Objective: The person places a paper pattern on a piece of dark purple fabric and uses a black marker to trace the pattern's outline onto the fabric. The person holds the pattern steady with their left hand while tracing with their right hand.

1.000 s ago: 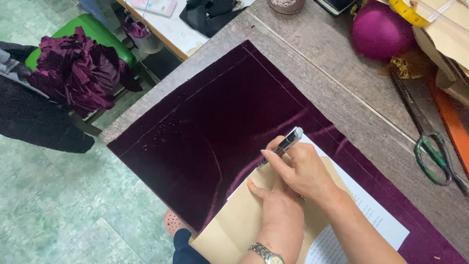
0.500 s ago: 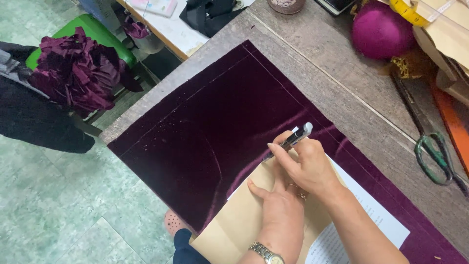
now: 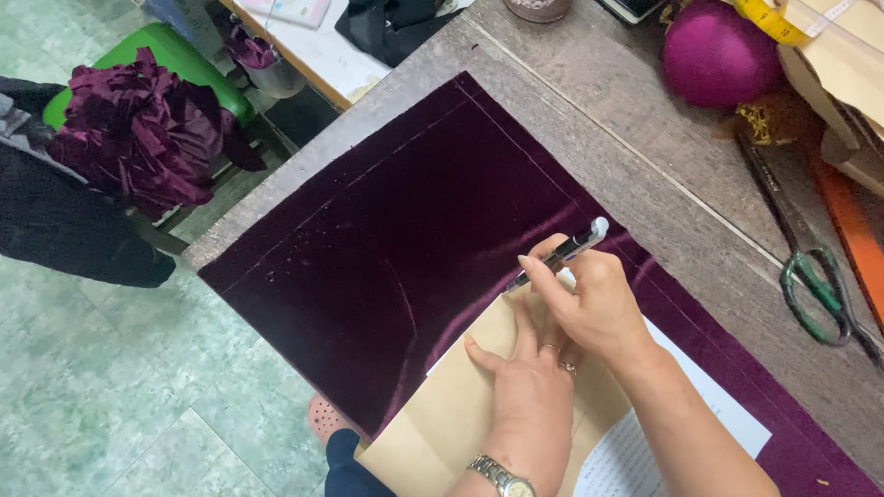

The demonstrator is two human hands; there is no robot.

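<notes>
— Now, what is gripped by the right hand (image 3: 599,308)?

— A pen (image 3: 557,258) with a pale cap is pinched between its thumb and fingers, tip angled down at the top edge of the tan paper pattern (image 3: 451,414).

— And the left hand (image 3: 525,391)?

— It is laid flat on the pattern, fingers spread, nothing grasped. The pattern is spread over dark purple velvet (image 3: 405,221) on the grey table (image 3: 635,120), with a white printed sheet (image 3: 672,433) just beside it.

— What else is seen?

— Green-handled scissors (image 3: 815,294) are lying well apart, to the right.
</notes>
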